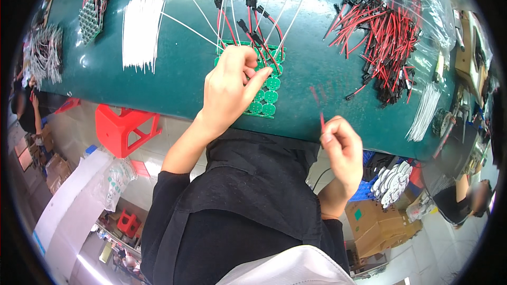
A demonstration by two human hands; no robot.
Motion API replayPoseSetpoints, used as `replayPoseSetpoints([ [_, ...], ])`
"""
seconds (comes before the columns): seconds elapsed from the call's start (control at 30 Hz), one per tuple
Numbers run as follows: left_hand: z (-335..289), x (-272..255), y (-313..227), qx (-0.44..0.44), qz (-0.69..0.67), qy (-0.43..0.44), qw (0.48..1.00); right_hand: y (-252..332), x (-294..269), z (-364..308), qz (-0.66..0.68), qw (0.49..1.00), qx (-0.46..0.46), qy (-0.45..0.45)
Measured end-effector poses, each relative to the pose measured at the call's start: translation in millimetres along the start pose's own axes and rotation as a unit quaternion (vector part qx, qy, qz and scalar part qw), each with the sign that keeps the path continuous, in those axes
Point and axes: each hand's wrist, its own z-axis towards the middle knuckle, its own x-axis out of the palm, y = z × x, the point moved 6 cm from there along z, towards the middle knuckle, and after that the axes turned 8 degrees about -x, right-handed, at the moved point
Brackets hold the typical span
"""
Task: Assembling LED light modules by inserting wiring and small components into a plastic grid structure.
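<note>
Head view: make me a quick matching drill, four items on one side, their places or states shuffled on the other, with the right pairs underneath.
1. Left hand
2. Right hand
3. Large heap of red-and-black wires
4. Large red stool

A. Beyond the near edge of the green table, on the person's left
B. Pinching a thin red lead, partly blurred
C. On the right part of the table, beside clear plastic
D. Over the green circuit board panel

Pairs: 1-D, 2-B, 3-C, 4-A

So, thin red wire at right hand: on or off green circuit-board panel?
Off: wire pinched in right hand, apart from panel.
</note>
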Motion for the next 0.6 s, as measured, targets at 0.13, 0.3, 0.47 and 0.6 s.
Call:
replayPoseSetpoints([
  [0.13, -11.5, -5.8, -27.3, 0.266, 0.012, 0.052, 0.962, 4.1, 22.1, -0.8, 0.047, 0.997, 0.009, 0.057],
  [0.3, -24.0, -4.9, -27.8, 0.312, 0.020, 0.077, 0.947, 22.4, 45.6, 12.0, 0.005, 0.991, 0.004, 0.132],
  [0.47, -9.8, -26.6, -9.3, 0.147, -0.065, 0.057, 0.985, 39.4, 0.1, 28.7, -0.234, 0.958, -0.122, -0.111],
  [0.6, -7.0, -28.7, 25.3, -0.100, -0.247, 0.029, 0.963, 24.5, -43.3, 31.7, -0.541, 0.806, -0.042, -0.237],
])
